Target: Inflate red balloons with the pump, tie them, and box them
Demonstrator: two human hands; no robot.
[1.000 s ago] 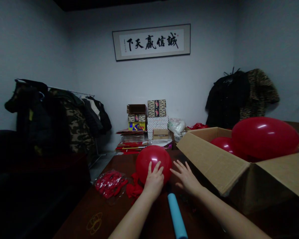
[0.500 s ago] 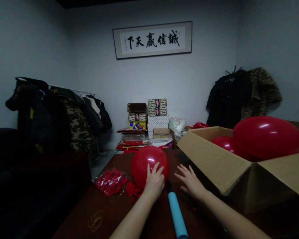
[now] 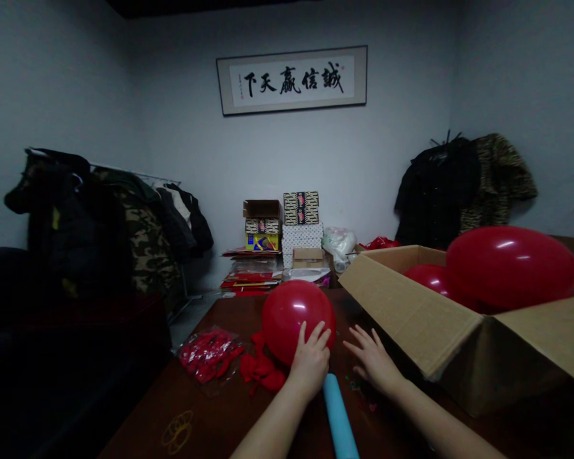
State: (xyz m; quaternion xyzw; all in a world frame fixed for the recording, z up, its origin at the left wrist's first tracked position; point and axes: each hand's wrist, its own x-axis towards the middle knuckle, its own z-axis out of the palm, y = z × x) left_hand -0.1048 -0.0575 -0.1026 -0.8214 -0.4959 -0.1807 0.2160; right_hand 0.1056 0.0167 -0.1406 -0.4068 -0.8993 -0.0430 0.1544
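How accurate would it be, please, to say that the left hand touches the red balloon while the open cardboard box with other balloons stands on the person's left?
One side is wrong: the open cardboard box with other balloons stands on the person's right, as the head view shows. The left hand does touch the red balloon.

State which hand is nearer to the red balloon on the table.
Left. The left hand is against the red balloon, fingers spread over its near right side; the right hand is open in the gap to the balloon's right, apart from it.
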